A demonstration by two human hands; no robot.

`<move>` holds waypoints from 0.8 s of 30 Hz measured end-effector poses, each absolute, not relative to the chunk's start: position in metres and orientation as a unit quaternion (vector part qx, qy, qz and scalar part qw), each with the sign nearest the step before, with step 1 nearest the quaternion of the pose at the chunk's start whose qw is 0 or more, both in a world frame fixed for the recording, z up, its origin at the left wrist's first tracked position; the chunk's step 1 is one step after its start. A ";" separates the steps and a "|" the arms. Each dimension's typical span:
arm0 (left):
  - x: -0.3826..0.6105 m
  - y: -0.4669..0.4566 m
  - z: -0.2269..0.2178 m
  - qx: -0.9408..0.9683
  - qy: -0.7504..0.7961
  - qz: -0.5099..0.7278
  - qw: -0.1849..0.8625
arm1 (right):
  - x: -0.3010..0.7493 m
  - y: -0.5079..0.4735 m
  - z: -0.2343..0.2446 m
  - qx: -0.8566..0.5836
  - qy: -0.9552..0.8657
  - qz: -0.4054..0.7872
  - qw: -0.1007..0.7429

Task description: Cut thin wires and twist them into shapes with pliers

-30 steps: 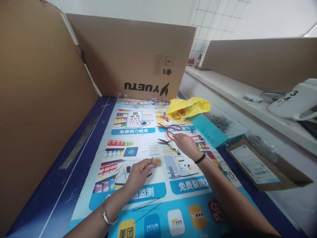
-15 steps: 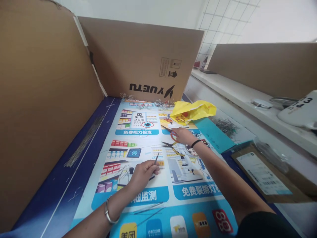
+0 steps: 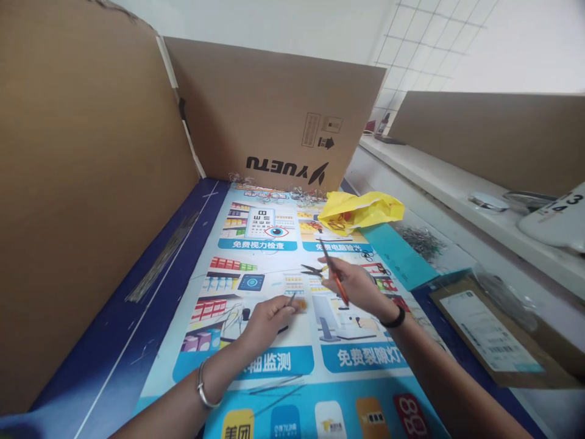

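My left hand [image 3: 267, 318], low over the printed poster [image 3: 249, 262], pinches a thin dark metal piece [image 3: 292, 299]; its tip pokes out past the thumb, and its exact kind is unclear. To the right, my right hand [image 3: 356, 285] grips orange-handled scissors [image 3: 336, 275], raised with the narrow blades pointing away from me. Behind the scissors, pliers with yellow handles [image 3: 312, 270] lie on the poster, partly hidden by my right hand. Several thin wires [image 3: 274, 385] rest on the poster near me.
A yellow plastic bag [image 3: 365, 210] lies at the back right, beside a teal box flap [image 3: 397, 256] and a pile of metal bits [image 3: 418, 241]. Long wires [image 3: 162, 259] lie along the left. Cardboard panels [image 3: 269, 110] wall the left and back. A labelled package [image 3: 493, 329] sits right.
My right hand has lifted the scissors off the poster and drawn them nearer, turning them upright. The left hand keeps its pinch almost in place. The view has shifted slightly.
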State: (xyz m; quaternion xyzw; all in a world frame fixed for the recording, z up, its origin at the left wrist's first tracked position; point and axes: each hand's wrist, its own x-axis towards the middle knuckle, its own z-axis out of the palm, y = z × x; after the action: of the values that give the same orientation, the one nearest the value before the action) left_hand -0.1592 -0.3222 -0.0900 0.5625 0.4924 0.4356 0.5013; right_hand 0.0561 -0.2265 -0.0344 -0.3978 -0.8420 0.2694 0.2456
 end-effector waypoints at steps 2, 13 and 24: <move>-0.159 -0.322 -0.092 0.564 0.499 0.427 0.502 | 0.057 -0.244 -0.037 -0.370 -0.864 0.252 0.232; -0.147 -0.326 -0.081 0.544 0.489 0.439 0.522 | 0.072 -0.298 -0.024 -0.380 -0.869 0.256 0.189; -0.130 -0.334 -0.053 0.622 0.462 0.390 0.497 | 0.078 -0.309 -0.023 -0.356 -0.855 0.326 0.187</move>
State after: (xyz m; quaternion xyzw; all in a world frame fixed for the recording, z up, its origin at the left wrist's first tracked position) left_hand -0.1299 -0.3340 -0.0530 0.6218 0.4624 0.3901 0.4974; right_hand 0.0779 -0.3088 -0.0233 -0.3558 -0.8555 0.3262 0.1874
